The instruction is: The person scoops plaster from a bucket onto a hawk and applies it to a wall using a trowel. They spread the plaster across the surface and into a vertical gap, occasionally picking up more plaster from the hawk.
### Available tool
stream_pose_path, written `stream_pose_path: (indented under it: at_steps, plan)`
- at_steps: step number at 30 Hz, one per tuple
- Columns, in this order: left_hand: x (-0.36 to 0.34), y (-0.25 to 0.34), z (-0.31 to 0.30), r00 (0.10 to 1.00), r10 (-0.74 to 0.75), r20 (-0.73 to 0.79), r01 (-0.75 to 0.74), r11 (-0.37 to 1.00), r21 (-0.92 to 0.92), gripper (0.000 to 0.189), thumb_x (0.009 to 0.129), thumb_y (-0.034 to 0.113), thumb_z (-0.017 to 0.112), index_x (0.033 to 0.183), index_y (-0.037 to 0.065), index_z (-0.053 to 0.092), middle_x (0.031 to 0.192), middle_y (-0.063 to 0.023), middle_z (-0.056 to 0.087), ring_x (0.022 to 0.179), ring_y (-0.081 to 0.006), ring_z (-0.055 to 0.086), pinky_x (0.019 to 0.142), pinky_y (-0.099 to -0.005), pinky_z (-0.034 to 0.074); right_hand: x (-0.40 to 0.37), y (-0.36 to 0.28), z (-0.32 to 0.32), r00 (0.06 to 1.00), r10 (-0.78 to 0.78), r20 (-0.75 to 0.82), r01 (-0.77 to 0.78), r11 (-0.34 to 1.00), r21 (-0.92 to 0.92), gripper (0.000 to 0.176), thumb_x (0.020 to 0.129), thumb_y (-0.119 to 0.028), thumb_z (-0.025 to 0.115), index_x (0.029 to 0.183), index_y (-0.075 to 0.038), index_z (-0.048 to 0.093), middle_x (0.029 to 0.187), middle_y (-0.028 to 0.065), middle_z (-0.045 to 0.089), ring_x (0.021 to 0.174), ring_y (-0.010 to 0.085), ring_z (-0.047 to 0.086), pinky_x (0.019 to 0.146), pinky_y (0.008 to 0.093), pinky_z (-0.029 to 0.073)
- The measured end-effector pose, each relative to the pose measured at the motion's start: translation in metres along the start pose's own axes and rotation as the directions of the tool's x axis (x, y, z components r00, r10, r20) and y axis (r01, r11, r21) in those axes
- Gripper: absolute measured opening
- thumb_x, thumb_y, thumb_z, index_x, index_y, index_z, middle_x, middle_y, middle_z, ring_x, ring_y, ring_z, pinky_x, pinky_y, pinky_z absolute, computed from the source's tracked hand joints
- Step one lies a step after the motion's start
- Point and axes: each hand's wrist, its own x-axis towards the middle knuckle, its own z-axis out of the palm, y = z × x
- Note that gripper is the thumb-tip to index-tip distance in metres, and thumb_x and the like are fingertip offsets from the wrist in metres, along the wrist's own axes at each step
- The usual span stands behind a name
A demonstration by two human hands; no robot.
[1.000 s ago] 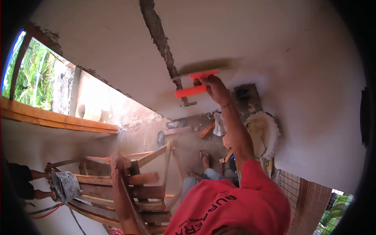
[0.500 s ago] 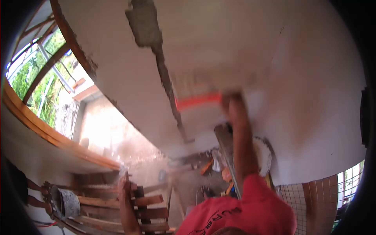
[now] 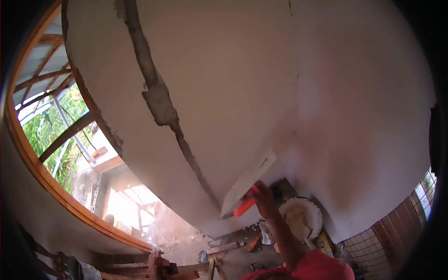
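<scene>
My right hand [image 3: 262,198] is closed around the red handle of a plastering trowel [image 3: 246,182]. Its wide, pale blade slants up to the right against the wall, with the lower corner near the bottom of a rough grey filled strip [image 3: 187,151]. At lower left, my left hand [image 3: 156,262] is closed beside some wooden boards [image 3: 184,269]; what its fingers hold, if anything, is not clear. Behind my right forearm, a white bucket [image 3: 318,219] contains pale plaster.
A wood-framed window opening [image 3: 51,189] curves along the left. Another bucket [image 3: 86,269] sits at bottom left. Scrap wood [image 3: 224,248] lies on the floor below the wall. Wire mesh [image 3: 366,247] stands at lower right.
The view has tilted upward, so the wall strip sits lower in it. The trowel, earlier blurred and nearly level, now slants, with my right hand closer to the bucket.
</scene>
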Motion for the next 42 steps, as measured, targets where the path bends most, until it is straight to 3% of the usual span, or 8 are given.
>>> stream_pose_path:
  at_steps: [6, 8, 11, 20, 23, 35, 40, 42]
  plan:
    - [-0.081, 0.109, 0.002, 1.0, 0.021, -0.01, -0.024, 0.821, -0.57, 0.041, 0.098, 0.041, 0.05, 0.113, 0.003, 0.057, 0.074, -0.0057, 0.057, 0.066, -0.0184, 0.059, 0.062, -0.0321, 0.051, 0.034, 0.001, -0.023, 0.982, 0.11, -0.154, -0.039, 0.913, 0.406, 0.017, 0.093, -0.017, 0.063, 0.105, -0.004, 0.06, 0.065, -0.0006, 0.054, 0.053, 0.0115, 0.051, 0.053, 0.0265, 0.045]
    - [-0.111, 0.141, -0.001, 0.999, 0.016, 0.051, 0.027, 0.673, -0.739, 0.043, 0.098, 0.041, 0.053, 0.121, 0.004, 0.054, 0.076, -0.0031, 0.055, 0.067, -0.0169, 0.057, 0.063, -0.0311, 0.05, 0.054, -0.073, -0.004, 0.946, -0.176, -0.27, 0.153, 0.983, -0.105, 0.017, 0.089, -0.02, 0.067, 0.097, -0.004, 0.065, 0.063, -0.0001, 0.055, 0.051, 0.01, 0.05, 0.048, 0.0267, 0.041]
    - [-0.138, 0.181, -0.001, 0.989, -0.055, 0.135, 0.146, 0.416, -0.898, 0.044, 0.097, 0.04, 0.057, 0.124, 0.006, 0.052, 0.083, -0.0022, 0.053, 0.073, -0.0167, 0.055, 0.065, -0.0328, 0.051, 0.094, -0.176, -0.001, 0.831, -0.539, -0.14, 0.387, 0.74, -0.55, 0.028, 0.087, -0.028, 0.07, 0.097, -0.002, 0.067, 0.075, 0.0052, 0.065, 0.068, 0.0107, 0.06, 0.062, 0.0287, 0.048]
    - [-0.051, 0.101, 0.004, 0.992, -0.049, 0.118, 0.09, 0.922, -0.377, 0.038, 0.094, 0.031, 0.061, 0.12, 0.005, 0.05, 0.075, -0.003, 0.053, 0.066, -0.0166, 0.057, 0.058, -0.031, 0.051, 0.16, -0.228, -0.043, 0.69, -0.709, -0.143, 0.399, 0.538, -0.743, 0.035, 0.083, -0.035, 0.075, 0.084, -0.001, 0.068, 0.072, 0.0094, 0.066, 0.067, 0.0136, 0.06, 0.063, 0.0323, 0.049]
    - [-0.026, 0.091, 0.012, 0.995, -0.073, 0.065, 0.087, 0.966, -0.242, 0.037, 0.094, 0.032, 0.059, 0.118, 0.005, 0.052, 0.074, -0.0038, 0.054, 0.066, -0.0172, 0.058, 0.058, -0.0314, 0.051, 0.212, -0.252, -0.076, 0.626, -0.75, -0.212, 0.311, 0.49, -0.814, 0.047, 0.083, -0.047, 0.071, 0.081, -0.001, 0.065, 0.073, 0.0171, 0.065, 0.071, 0.0342, 0.065, 0.066, 0.0411, 0.051]
    - [0.001, 0.08, 0.023, 0.988, -0.156, -0.022, 0.156, 0.988, 0.005, 0.037, 0.095, 0.038, 0.053, 0.108, 0.003, 0.056, 0.07, -0.0067, 0.057, 0.065, -0.0194, 0.061, 0.059, -0.0331, 0.052, 0.298, -0.336, -0.104, 0.486, -0.869, 0.093, 0.151, -0.022, -0.988, 0.024, 0.094, -0.041, 0.055, 0.092, -0.024, 0.072, 0.077, 0.0082, 0.064, 0.079, 0.0288, 0.065, 0.068, 0.0431, 0.049]
    - [0.007, 0.071, 0.022, 0.985, -0.166, -0.047, 0.169, 0.984, 0.052, 0.04, 0.096, 0.04, 0.05, 0.104, 0.002, 0.058, 0.069, -0.008, 0.059, 0.065, -0.0203, 0.063, 0.059, -0.0337, 0.052, 0.318, -0.337, -0.11, 0.494, -0.862, 0.116, 0.129, -0.059, -0.99, 0.025, 0.093, -0.043, 0.056, 0.092, -0.022, 0.071, 0.079, 0.0079, 0.065, 0.077, 0.0284, 0.065, 0.068, 0.0444, 0.05]
    - [0.009, 0.069, 0.023, 0.984, -0.169, -0.061, 0.173, 0.983, 0.068, 0.041, 0.096, 0.041, 0.049, 0.102, 0.002, 0.059, 0.068, -0.0085, 0.06, 0.064, -0.0207, 0.063, 0.06, -0.034, 0.052, 0.312, -0.346, -0.104, 0.645, -0.757, -0.103, 0.192, 0.291, -0.937, 0.027, 0.092, -0.043, 0.056, 0.093, -0.02, 0.071, 0.08, 0.009, 0.066, 0.076, 0.0288, 0.065, 0.068, 0.0454, 0.05]
